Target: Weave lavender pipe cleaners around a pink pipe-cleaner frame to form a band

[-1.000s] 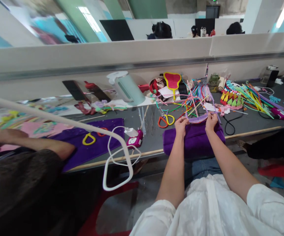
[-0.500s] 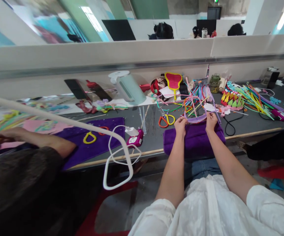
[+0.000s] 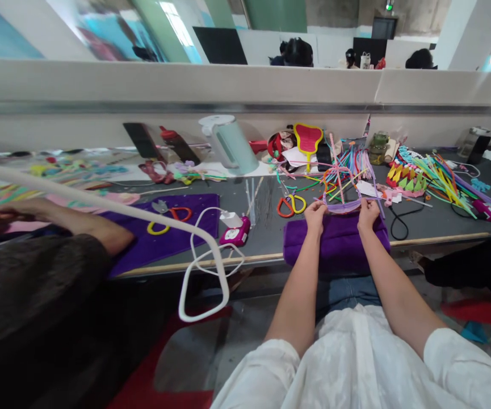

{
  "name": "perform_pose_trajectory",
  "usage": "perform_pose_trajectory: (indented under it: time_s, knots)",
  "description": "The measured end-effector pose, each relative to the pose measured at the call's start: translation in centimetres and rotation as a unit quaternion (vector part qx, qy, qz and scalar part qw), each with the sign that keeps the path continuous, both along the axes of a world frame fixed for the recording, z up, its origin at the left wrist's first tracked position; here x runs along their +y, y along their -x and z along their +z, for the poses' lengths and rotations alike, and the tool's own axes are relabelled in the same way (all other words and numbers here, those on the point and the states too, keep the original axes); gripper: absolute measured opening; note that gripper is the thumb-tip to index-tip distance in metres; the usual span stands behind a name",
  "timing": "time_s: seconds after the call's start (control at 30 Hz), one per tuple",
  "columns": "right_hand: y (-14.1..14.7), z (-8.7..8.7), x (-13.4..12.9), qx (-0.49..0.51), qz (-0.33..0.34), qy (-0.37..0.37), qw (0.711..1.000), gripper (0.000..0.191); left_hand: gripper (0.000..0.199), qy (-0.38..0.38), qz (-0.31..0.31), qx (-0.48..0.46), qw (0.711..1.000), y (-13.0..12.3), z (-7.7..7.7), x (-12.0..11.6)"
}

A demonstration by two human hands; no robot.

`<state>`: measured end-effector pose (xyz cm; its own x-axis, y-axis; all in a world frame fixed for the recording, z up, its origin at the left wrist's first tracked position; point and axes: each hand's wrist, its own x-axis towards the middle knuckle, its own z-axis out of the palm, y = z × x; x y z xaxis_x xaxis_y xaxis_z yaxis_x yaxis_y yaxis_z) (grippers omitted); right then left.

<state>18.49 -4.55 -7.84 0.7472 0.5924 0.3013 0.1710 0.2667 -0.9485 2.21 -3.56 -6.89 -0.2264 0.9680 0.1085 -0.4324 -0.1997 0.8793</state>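
My left hand [image 3: 315, 216] and my right hand [image 3: 368, 213] are closed in pinches on the two sides of a pipe-cleaner frame [image 3: 342, 208], lilac along its near edge with pink strips crossing above. Folded purple cloth [image 3: 334, 241] lies under my wrists, over the table's front edge. Just left of the frame lie scissors [image 3: 292, 206] with one red and one yellow handle. Behind it is a bundle of pink, blue and red pipe cleaners [image 3: 358, 162], partly covered by the frame. A white paper tag [image 3: 366, 188] sits by my right hand.
A white curved lamp arm [image 3: 143, 210] crosses the left side near a magenta power adapter [image 3: 235, 233]. A pale green kettle [image 3: 232, 145] stands behind. More pipe cleaners [image 3: 453, 184] lie right. At far left is a co-worker's forearm [image 3: 79, 221] beside another pair of scissors [image 3: 181, 214].
The view has shifted slightly, so the table sits a little further right. Both my hands keep their pinch on the frame. The co-worker's arm has moved slightly, and the left scissors' blades now show.
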Motion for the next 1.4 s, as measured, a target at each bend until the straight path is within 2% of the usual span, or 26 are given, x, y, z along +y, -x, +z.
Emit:
perform_pose_trajectory:
  time_s: [0.2, 0.47, 0.93, 1.4]
  knots:
    - [-0.1, -0.3, 0.2, 0.002, -0.013, -0.003, 1.000, 0.028, 0.020, -0.007, -0.012, 0.018, 1.000, -0.1, 0.5, -0.6]
    - [0.0, 0.0, 0.1, 0.007, -0.015, -0.012, 1.000, 0.026, 0.025, 0.001, 0.011, 0.017, 1.000, 0.0, -0.2, -0.1]
    - [0.2, -0.2, 0.0, -0.004, -0.008, -0.022, 1.000, 0.024, 0.017, 0.024, 0.063, 0.071, 0.995, -0.4, -0.8, 0.5]
    - [0.2, -0.3, 0.1, -0.006, -0.015, -0.015, 1.000, 0.026, 0.015, 0.016, 0.069, 0.090, 0.993, -0.4, -1.0, 0.4]
